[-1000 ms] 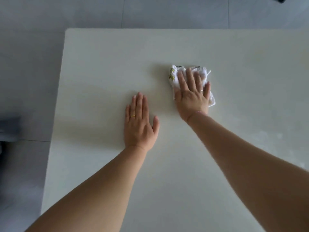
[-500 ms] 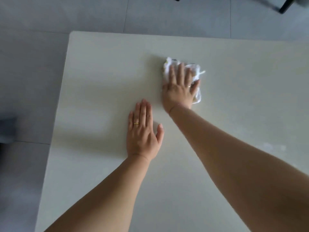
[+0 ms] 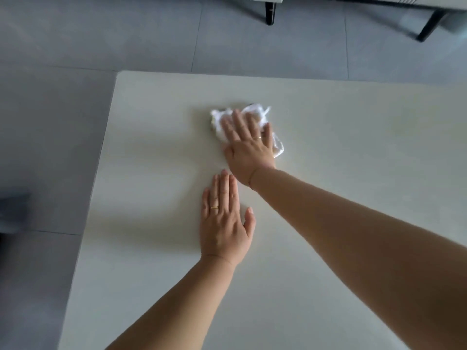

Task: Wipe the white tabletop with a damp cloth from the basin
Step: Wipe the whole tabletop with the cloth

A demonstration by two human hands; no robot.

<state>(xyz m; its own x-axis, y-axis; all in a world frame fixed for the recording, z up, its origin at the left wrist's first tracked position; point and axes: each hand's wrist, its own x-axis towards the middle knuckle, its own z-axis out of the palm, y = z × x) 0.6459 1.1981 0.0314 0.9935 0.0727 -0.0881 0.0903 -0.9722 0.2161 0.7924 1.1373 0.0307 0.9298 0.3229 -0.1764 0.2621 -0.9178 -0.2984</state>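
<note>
The cloth (image 3: 252,113) is pressed flat onto the tabletop (image 3: 151,152) beneath the right hand (image 3: 249,151). The left hand (image 3: 223,223) is laid flat just behind it, nearer the body.

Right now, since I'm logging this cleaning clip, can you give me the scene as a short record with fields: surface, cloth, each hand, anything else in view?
surface: white tabletop, seen from above
cloth: white cloth, bunched, lying on the tabletop toward its far edge
right: right hand flat on the cloth, fingers straight, pressing it
left: left hand flat on bare tabletop, nearer than the cloth, holding nothing
basin: not in view
surroundings: grey tiled floor; dark furniture legs at top
</note>
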